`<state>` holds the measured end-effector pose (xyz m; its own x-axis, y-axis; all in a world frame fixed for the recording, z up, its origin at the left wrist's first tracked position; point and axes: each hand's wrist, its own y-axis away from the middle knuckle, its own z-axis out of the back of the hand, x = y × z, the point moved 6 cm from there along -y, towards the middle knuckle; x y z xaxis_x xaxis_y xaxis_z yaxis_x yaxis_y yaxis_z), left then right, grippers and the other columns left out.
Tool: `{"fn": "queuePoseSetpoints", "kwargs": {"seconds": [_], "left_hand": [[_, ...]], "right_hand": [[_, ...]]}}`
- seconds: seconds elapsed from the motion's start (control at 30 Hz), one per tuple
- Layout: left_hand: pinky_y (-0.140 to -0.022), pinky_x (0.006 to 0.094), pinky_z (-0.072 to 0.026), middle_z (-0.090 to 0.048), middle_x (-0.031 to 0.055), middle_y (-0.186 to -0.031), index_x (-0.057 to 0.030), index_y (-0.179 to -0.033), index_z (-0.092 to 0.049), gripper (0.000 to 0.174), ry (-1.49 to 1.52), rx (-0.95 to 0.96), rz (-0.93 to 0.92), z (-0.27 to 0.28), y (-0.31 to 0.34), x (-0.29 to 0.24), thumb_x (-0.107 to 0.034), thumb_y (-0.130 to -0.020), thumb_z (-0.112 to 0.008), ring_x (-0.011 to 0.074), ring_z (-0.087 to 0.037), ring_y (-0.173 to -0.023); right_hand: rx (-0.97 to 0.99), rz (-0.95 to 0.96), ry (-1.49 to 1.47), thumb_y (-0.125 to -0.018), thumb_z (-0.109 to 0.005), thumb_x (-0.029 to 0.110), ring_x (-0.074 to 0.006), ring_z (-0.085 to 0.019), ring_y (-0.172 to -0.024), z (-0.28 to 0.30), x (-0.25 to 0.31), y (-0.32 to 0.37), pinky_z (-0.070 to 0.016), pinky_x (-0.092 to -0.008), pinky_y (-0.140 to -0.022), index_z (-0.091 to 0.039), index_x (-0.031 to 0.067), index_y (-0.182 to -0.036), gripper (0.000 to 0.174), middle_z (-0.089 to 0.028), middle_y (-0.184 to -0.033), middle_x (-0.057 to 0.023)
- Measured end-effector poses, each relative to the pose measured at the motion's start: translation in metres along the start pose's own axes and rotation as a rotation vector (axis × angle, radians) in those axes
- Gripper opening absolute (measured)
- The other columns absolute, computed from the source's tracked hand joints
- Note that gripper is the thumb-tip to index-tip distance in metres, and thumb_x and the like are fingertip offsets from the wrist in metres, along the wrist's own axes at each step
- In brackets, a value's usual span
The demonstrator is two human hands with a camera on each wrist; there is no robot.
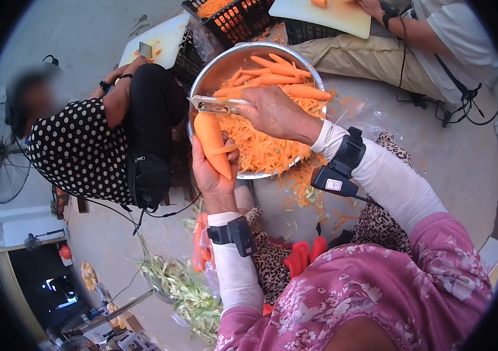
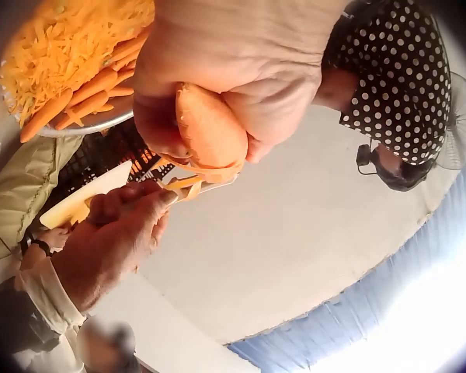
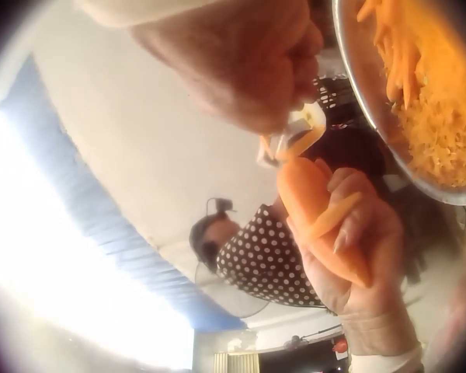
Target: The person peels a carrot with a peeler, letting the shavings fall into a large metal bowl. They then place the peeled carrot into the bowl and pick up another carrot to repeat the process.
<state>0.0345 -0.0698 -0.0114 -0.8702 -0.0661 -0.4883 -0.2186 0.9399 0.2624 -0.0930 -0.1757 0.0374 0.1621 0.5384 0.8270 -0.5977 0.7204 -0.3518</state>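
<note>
My left hand (image 1: 218, 178) grips a thick carrot (image 1: 207, 133), its pointed end downward in the head view. A peeler (image 1: 214, 106) is held by its handle in my right hand (image 1: 281, 111). The peeler's blade lies at the carrot's broad upper end. A strip of carrot peel (image 3: 330, 217) hangs across the carrot by my left fingers in the right wrist view. More peel curls around the blade end in the left wrist view. Behind both hands, a metal basin (image 1: 225, 65) holds a heap of orange peelings (image 1: 260, 146) with several peeled carrots (image 1: 278, 79) on top.
On the left sits a person in a polka-dot top (image 1: 79, 152) by a cutting board (image 1: 164, 42). Another person, in beige trousers (image 1: 372, 61), is at the right beside a second board (image 1: 319, 16). A black crate (image 1: 243, 24) stands behind the basin. Green husks (image 1: 184, 286) lie on the floor.
</note>
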Motion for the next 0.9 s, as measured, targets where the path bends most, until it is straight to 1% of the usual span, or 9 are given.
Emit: {"fn": "queuePoseSetpoints", "kwargs": {"seconds": [0.1,0.17,0.23,0.27,0.33,0.43,0.57,0.73,0.9], "left_hand": [[-0.057,0.0291,-0.0432,-0.056,0.0093,-0.093,-0.0065,-0.116,-0.051,0.044,-0.065,-0.097,-0.065,0.0,0.001,-0.002,-0.044,-0.096,-0.039,0.0178,-0.052,-0.072],[-0.057,0.0298,-0.0435,-0.058,0.007,-0.093,-0.0075,-0.115,-0.052,0.044,-0.088,-0.128,-0.092,-0.002,0.002,-0.002,-0.045,-0.096,-0.039,0.018,-0.054,-0.075],[-0.057,0.0288,-0.0435,-0.059,0.0054,-0.095,-0.008,-0.116,-0.053,0.044,-0.114,-0.398,-0.149,-0.005,0.008,-0.002,-0.045,-0.096,-0.039,0.0175,-0.054,-0.075],[-0.057,0.0288,-0.0435,-0.059,0.0054,-0.095,-0.008,-0.116,-0.053,0.044,-0.114,-0.399,-0.149,0.005,0.006,-0.005,-0.045,-0.096,-0.039,0.0175,-0.054,-0.075],[-0.056,0.0277,-0.0429,-0.058,0.0075,-0.093,-0.0065,-0.115,-0.053,0.045,-0.047,-0.045,-0.056,0.01,-0.001,-0.004,-0.045,-0.096,-0.039,0.017,-0.053,-0.073],[-0.057,0.025,-0.0417,-0.055,0.0129,-0.093,-0.0027,-0.117,-0.05,0.048,-0.003,0.062,0.063,0.006,0.001,0.005,-0.044,-0.096,-0.039,0.0172,-0.048,-0.071],[-0.057,0.0265,-0.0421,-0.051,0.0143,-0.092,0.0009,-0.116,-0.048,0.05,0.065,0.101,0.086,0.008,-0.004,0.006,-0.045,-0.096,-0.038,0.0177,-0.046,-0.072],[-0.06,0.0283,-0.0438,-0.05,0.0132,-0.093,0.0042,-0.114,-0.046,0.054,-0.092,-0.087,0.003,0.009,-0.001,0.002,-0.046,-0.096,-0.038,0.0189,-0.047,-0.073],[-0.059,0.0269,-0.0431,-0.056,0.0124,-0.087,0.0008,-0.109,-0.053,0.053,-0.068,-0.055,0.044,0.01,0.0,0.005,-0.048,-0.096,-0.037,0.0192,-0.051,-0.071]], "right_hand": [[0.172,-0.086,-0.069,-0.087,-0.056,0.03,-0.0387,-0.059,-0.075,-0.006,0.008,0.008,-0.0459,-0.0436,-0.066,-0.061,0.0008,-0.091,0.03,-0.06,-0.08,-0.0219],[0.255,-0.056,-0.046,-0.087,-0.056,0.03,-0.0391,-0.059,-0.074,-0.013,0.012,0.013,-0.0453,-0.0444,-0.065,-0.059,0.0006,-0.086,0.03,-0.06,-0.078,-0.0217],[0.356,-0.036,-0.031,-0.086,-0.056,0.031,-0.0398,-0.058,-0.074,-0.024,0.013,0.018,-0.0439,-0.0466,-0.064,-0.056,0.0008,-0.078,0.031,-0.058,-0.075,-0.0209],[0.357,-0.036,-0.032,-0.086,-0.056,0.031,-0.0398,-0.058,-0.074,-0.026,0.012,0.018,-0.0439,-0.0466,-0.064,-0.056,0.0008,-0.078,0.031,-0.058,-0.075,-0.0209],[0.24,-0.015,0.05,-0.087,-0.054,0.03,-0.0404,-0.058,-0.077,-0.022,0.008,0.015,-0.0448,-0.0466,-0.067,-0.059,0.001,-0.084,0.029,-0.06,-0.079,-0.0212],[0.039,0.005,0.08,-0.089,-0.052,0.028,-0.0407,-0.058,-0.08,-0.014,-0.019,-0.005,-0.0461,-0.0456,-0.071,-0.061,0.0016,-0.094,0.028,-0.061,-0.083,-0.0218],[0.09,-0.074,0.115,-0.088,-0.052,0.027,-0.0402,-0.06,-0.083,-0.014,-0.02,-0.004,-0.0464,-0.0486,-0.071,-0.06,0.0008,-0.09,0.028,-0.062,-0.085,-0.0223],[0.011,-0.037,-0.002,-0.087,-0.053,0.023,-0.0411,-0.06,-0.083,-0.005,-0.002,0.002,-0.0467,-0.047,-0.072,-0.061,-0.0013,-0.091,0.026,-0.062,-0.084,-0.0229],[0.04,-0.124,0.014,-0.087,-0.052,0.024,-0.0414,-0.059,-0.083,0.003,0.003,0.005,-0.0467,-0.0461,-0.071,-0.06,-0.0019,-0.09,0.027,-0.061,-0.082,-0.0237]]}}
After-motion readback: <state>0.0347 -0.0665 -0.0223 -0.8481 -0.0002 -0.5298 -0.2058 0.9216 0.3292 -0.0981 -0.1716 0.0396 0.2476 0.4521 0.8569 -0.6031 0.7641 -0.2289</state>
